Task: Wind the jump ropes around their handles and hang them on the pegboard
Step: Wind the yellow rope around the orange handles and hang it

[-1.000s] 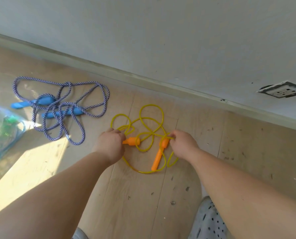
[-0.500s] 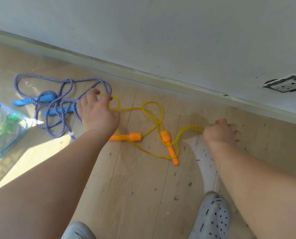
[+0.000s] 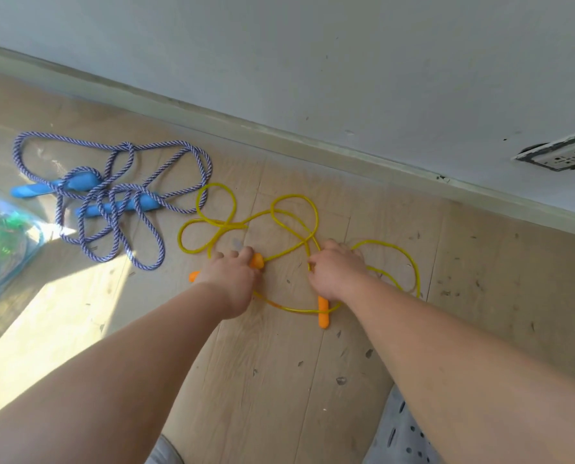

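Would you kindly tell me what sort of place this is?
Probably a room indoors, perhaps in a home: a pale wood-plank floor speckled with debris, a skirting board along a painted wall, and a wall socket low down.

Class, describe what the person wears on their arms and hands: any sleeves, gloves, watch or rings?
Nothing: the left arm and right arm are bare to the frame edge, no sleeve in view. The left hand and right hand have no gloves, watch, bracelet or ring visible.
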### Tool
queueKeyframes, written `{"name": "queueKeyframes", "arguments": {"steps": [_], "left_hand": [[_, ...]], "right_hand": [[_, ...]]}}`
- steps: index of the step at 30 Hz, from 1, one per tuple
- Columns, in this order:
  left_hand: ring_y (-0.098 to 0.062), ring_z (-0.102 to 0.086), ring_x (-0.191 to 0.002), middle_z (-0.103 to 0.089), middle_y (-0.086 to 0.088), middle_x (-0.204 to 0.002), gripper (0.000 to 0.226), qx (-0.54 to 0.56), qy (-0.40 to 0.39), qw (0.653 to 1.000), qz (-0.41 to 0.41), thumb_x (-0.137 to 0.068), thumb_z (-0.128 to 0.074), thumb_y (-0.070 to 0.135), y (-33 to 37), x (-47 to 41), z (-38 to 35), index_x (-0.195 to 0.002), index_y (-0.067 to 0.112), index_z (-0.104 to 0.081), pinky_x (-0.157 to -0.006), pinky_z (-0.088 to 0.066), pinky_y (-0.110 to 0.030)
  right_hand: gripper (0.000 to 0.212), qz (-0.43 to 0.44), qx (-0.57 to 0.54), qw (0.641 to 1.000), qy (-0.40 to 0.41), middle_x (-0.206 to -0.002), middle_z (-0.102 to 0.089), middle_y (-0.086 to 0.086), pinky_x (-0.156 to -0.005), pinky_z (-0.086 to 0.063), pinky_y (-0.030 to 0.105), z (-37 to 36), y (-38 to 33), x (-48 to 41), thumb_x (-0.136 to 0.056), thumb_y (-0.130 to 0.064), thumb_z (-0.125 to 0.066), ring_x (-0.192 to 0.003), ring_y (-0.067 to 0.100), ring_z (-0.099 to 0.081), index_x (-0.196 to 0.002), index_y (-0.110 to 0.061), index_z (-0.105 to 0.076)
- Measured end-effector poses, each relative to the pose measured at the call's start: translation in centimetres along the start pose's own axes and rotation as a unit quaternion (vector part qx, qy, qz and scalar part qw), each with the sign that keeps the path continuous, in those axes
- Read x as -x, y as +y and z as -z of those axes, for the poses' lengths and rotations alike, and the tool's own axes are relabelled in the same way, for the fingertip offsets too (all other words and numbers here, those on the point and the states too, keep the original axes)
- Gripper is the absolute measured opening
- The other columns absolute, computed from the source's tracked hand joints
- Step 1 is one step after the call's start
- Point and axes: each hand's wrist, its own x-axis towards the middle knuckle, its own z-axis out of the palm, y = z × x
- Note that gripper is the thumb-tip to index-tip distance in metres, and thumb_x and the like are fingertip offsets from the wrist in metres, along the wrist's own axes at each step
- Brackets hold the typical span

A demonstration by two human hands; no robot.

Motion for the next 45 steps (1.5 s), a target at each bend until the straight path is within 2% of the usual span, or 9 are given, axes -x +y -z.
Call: {"name": "queueKeyframes", "arguments": {"steps": [7,14,20,25,30,33,37,41,45], "left_hand": [[-0.029,-0.058,-0.120,-0.049,-0.006,-0.137,0.040,0.205,0.091,0.974,0.007,-0.092,-0.063,0.031,-0.4,2.0,3.4,-0.132,0.030,-0.064,-0.101,-0.045,-0.036],[-0.006,-0.056,-0.079,-0.053,0.014,-0.091,0.032,0.494,0.235,0.837,0.005,-0.082,-0.075,0.009,2.8,13.2,11.6,-0.082,0.040,-0.071,-0.074,-0.042,-0.025],[-0.015,-0.062,-0.082,-0.057,0.015,-0.102,0.031,0.575,0.306,0.759,0.002,-0.081,-0.067,0.004,6.9,31.5,21.7,-0.080,0.035,-0.062,-0.073,-0.053,-0.036],[-0.017,-0.062,-0.080,-0.057,0.017,-0.103,0.040,0.565,0.322,0.759,-0.007,-0.086,-0.067,-0.005,7.9,46.9,32.5,-0.082,0.035,-0.062,-0.074,-0.054,-0.037],[-0.024,-0.062,-0.084,-0.066,0.003,-0.099,0.046,0.485,0.188,0.854,0.002,-0.078,-0.052,-0.005,7.0,59.4,42.2,-0.081,0.041,-0.057,-0.075,-0.052,-0.038],[-0.023,-0.059,-0.091,-0.062,0.005,-0.103,0.050,0.410,0.180,0.893,-0.046,-0.083,-0.051,-0.007,6.5,64.5,45.8,-0.088,0.043,-0.058,-0.078,-0.047,-0.023],[-0.020,-0.066,-0.090,-0.059,0.009,-0.110,0.082,0.578,0.321,0.750,-0.013,-0.089,-0.059,-0.006,7.9,68.0,49.4,-0.147,0.046,-0.034,-0.077,-0.056,-0.035],[-0.029,-0.071,-0.077,-0.068,-0.012,-0.104,0.048,0.661,0.294,0.687,0.064,-0.085,-0.067,0.002,12.3,69.9,51.0,-0.122,0.031,-0.058,-0.074,-0.059,-0.052],[-0.025,-0.053,-0.052,-0.066,-0.019,-0.093,0.040,0.741,0.263,0.617,0.026,-0.095,-0.057,-0.001,19.1,71.8,51.3,-0.122,0.028,-0.055,-0.047,-0.046,-0.033]], "right_hand": [[0.026,-0.032,-0.152,0.972,0.175,-0.123,-0.062,-0.002,-0.099,-0.037,0.037,1.9,2.7,3.2,-0.092,-0.034,-0.061,-0.121,0.023,-0.055,-0.114,-0.025,-0.074],[0.024,-0.020,-0.336,0.903,0.267,-0.111,-0.059,0.001,-0.081,-0.036,0.019,11.4,2.7,12.4,-0.090,-0.011,-0.066,-0.101,0.022,-0.061,-0.113,-0.010,-0.075],[0.038,0.041,-0.287,0.904,0.315,-0.116,-0.059,-0.001,-0.083,-0.043,0.024,24.1,1.6,29.9,-0.081,-0.018,-0.076,-0.099,0.013,-0.058,-0.119,-0.013,-0.072],[0.034,0.045,-0.302,0.873,0.381,-0.106,-0.059,-0.002,-0.082,-0.042,0.022,34.9,0.6,46.2,-0.075,-0.011,-0.081,-0.097,0.013,-0.057,-0.109,-0.010,-0.076],[0.026,0.007,-0.370,0.827,0.423,-0.104,-0.053,-0.003,-0.083,-0.042,0.010,44.0,0.4,61.1,-0.080,-0.004,-0.077,-0.083,0.004,-0.053,-0.106,-0.007,-0.075],[0.028,-0.028,-0.441,0.775,0.452,-0.106,-0.053,0.002,-0.085,-0.038,0.003,46.9,1.1,66.7,-0.078,-0.007,-0.063,-0.091,0.013,-0.056,-0.104,-0.009,-0.073],[0.034,-0.028,-0.522,0.735,0.432,-0.114,-0.054,-0.003,-0.077,-0.058,0.046,47.7,2.7,71.6,-0.081,-0.010,-0.054,-0.077,0.023,-0.066,-0.095,-0.039,-0.064],[0.043,0.011,-0.609,0.700,0.371,-0.121,-0.059,0.006,-0.057,-0.060,0.033,46.8,5.1,75.2,-0.089,0.008,-0.056,-0.081,0.015,-0.064,-0.097,-0.033,-0.067],[0.031,0.017,-0.704,0.641,0.306,-0.103,-0.064,0.019,-0.058,-0.059,0.030,46.4,8.5,78.5,-0.094,0.005,-0.054,-0.073,0.025,-0.066,-0.110,-0.015,-0.070]]}}
